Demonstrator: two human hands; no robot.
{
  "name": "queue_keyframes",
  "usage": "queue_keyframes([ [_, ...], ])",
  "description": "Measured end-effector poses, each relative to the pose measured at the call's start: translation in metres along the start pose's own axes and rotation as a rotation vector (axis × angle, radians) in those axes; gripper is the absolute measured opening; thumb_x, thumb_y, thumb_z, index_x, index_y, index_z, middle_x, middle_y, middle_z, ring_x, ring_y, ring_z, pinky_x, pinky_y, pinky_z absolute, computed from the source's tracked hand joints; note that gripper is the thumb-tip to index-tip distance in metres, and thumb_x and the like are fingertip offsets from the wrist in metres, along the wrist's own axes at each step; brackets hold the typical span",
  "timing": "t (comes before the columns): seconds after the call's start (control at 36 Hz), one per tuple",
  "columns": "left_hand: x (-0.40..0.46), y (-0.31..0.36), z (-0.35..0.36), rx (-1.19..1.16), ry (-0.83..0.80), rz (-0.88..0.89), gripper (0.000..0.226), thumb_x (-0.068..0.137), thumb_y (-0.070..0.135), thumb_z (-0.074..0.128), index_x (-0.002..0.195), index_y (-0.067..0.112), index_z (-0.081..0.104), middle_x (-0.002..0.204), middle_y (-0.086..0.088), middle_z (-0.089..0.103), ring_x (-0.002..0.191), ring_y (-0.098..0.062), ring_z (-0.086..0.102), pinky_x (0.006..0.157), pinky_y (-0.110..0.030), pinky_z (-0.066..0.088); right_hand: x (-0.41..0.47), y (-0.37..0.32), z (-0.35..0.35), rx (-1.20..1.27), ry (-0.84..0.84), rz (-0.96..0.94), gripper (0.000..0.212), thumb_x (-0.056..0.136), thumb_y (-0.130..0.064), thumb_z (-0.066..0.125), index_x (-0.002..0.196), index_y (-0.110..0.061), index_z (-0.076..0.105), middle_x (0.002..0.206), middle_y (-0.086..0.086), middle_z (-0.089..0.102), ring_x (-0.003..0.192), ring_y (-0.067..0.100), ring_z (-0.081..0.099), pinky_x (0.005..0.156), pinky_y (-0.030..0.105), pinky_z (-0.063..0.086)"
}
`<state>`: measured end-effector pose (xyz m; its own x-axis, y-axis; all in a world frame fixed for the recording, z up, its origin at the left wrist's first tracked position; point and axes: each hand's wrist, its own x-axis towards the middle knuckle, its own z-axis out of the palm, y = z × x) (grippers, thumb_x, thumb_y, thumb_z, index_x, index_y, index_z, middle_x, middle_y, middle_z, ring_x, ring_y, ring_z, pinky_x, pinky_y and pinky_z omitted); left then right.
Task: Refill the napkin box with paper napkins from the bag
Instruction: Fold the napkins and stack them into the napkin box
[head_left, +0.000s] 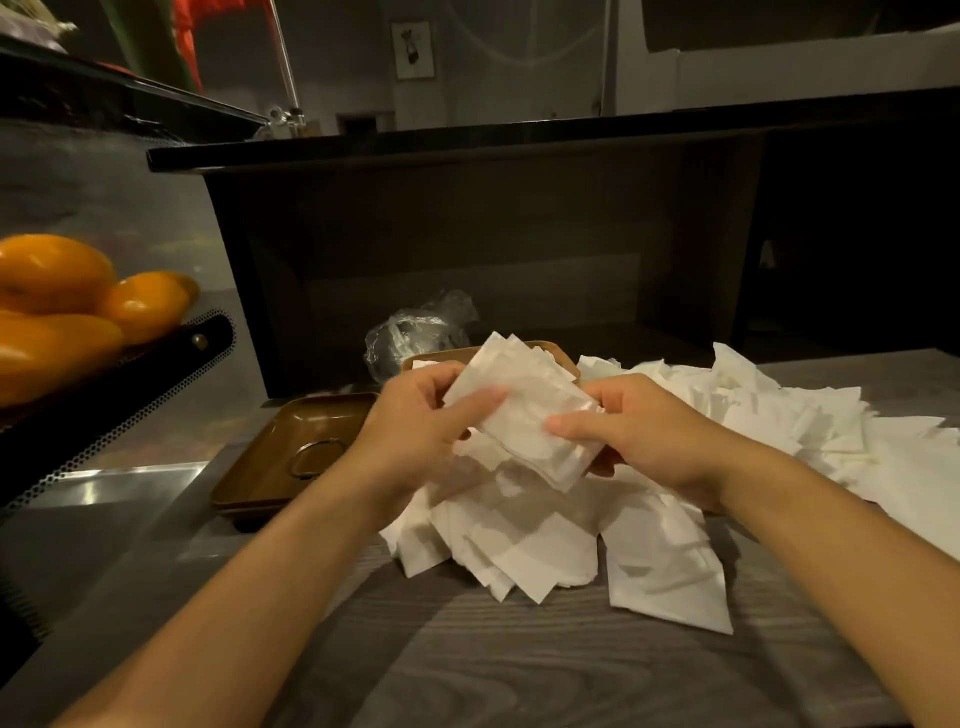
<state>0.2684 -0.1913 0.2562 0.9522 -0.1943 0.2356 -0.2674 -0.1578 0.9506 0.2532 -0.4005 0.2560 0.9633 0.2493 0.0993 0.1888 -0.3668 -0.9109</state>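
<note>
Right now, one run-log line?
both hands hold napkin stack | box behind | lid off | loose napkins on table

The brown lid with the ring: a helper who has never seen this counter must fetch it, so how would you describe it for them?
Start at the grey wood-grain counter and find the loose heap of white napkins. Just left of the heap, beside the left forearm, lies a flat brown lid. It alone carries a metal ring; the brown box behind the hands has none.

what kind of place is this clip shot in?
Probably a cafe or restaurant service counter: a raised dark bar ledge runs behind the grey wood-grain worktop, a perforated black tray of orange fruit sits at left, and loose white paper napkins lie piled beside brown boxes.
</note>
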Motion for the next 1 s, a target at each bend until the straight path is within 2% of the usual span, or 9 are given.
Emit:
queue_keyframes([
  [0.14,0.000,0.005,0.002,-0.360,0.055,-0.089,0.036,0.076,0.027,0.075,0.108,0.011,0.072,0.095,-0.006,0.077,0.081,-0.018,0.066,0.070,-0.026,0.056,-0.005,-0.009,0.005,0.078,-0.046,0.089,0.023,0.098,-0.036,0.062,0.084,-0.019,0.071,0.076,-0.002,0.075,0.061,0.008,0.060,0.058,0.021,0.047],
  [0.22,-0.004,0.010,0.006,-0.597,-0.044,-0.108,0.049,0.079,0.041,0.067,0.120,0.015,0.066,0.109,-0.006,0.075,0.100,-0.020,0.072,0.088,-0.034,0.059,-0.006,-0.015,0.009,0.226,-0.065,0.147,0.021,0.099,-0.032,0.059,0.098,-0.012,0.067,0.071,0.003,0.072,0.055,0.008,0.055,0.052,0.019,0.044],
  [0.28,-0.009,0.013,0.013,-0.599,-0.154,-0.171,0.051,0.085,0.043,0.061,0.129,0.018,0.060,0.119,-0.008,0.073,0.109,-0.025,0.071,0.094,-0.041,0.058,-0.008,-0.020,0.013,0.294,-0.105,0.143,0.022,0.099,-0.029,0.059,0.103,-0.008,0.066,0.070,0.004,0.071,0.054,0.008,0.055,0.050,0.019,0.044],
  [0.33,-0.011,0.014,0.021,-0.512,-0.180,-0.195,0.037,0.098,0.036,0.051,0.128,0.016,0.061,0.116,-0.008,0.074,0.105,-0.025,0.072,0.085,-0.039,0.062,-0.009,-0.022,0.021,0.268,-0.146,0.104,0.026,0.101,-0.030,0.057,0.105,-0.006,0.067,0.075,0.006,0.073,0.058,0.010,0.059,0.049,0.019,0.045],
  [0.47,-0.002,0.014,0.010,-0.564,0.080,-0.113,0.032,0.107,0.016,0.037,0.129,0.017,0.060,0.115,-0.005,0.075,0.107,-0.021,0.072,0.092,-0.044,0.057,-0.002,-0.005,0.019,-0.478,0.101,-0.143,0.021,0.098,-0.047,0.056,0.098,-0.032,0.069,0.091,-0.013,0.070,0.083,0.006,0.065,0.068,0.016,0.049],
  [0.53,0.001,0.011,0.001,-0.571,0.166,-0.128,0.032,0.102,0.008,0.041,0.125,0.018,0.061,0.108,-0.005,0.077,0.102,-0.023,0.074,0.089,-0.045,0.059,-0.003,-0.002,0.013,-0.543,0.027,-0.167,0.004,0.095,-0.040,0.066,0.098,-0.041,0.067,0.097,-0.020,0.064,0.089,0.002,0.062,0.067,0.011,0.049],
  [0.69,0.000,0.005,-0.007,-0.579,0.106,-0.228,0.035,0.093,0.006,0.043,0.122,0.007,0.064,0.091,-0.012,0.071,0.088,-0.027,0.071,0.095,-0.051,0.057,-0.007,0.001,0.018,-0.647,-0.393,-0.150,0.046,0.085,-0.037,0.078,0.123,-0.054,0.058,0.123,-0.031,0.044,0.114,-0.006,0.047,0.096,0.021,0.047],
  [0.78,0.003,0.001,-0.006,-0.504,0.067,-0.235,0.035,0.095,0.012,0.044,0.122,0.011,0.066,0.087,-0.008,0.072,0.083,-0.024,0.071,0.092,-0.050,0.058,-0.007,0.000,0.019,-0.702,-0.403,-0.170,0.055,0.085,-0.039,0.077,0.130,-0.057,0.051,0.121,-0.030,0.038,0.115,-0.006,0.039,0.099,0.023,0.043],
  [1.0,0.010,-0.006,-0.006,-0.496,0.113,-0.267,0.029,0.097,0.014,0.046,0.118,0.010,0.066,0.087,-0.011,0.069,0.079,-0.024,0.068,0.092,-0.050,0.058,-0.008,-0.001,0.025,-0.719,-0.332,-0.266,0.035,0.085,-0.030,0.075,0.113,-0.046,0.060,0.123,-0.022,0.044,0.118,0.000,0.040,0.101,0.032,0.048],
])
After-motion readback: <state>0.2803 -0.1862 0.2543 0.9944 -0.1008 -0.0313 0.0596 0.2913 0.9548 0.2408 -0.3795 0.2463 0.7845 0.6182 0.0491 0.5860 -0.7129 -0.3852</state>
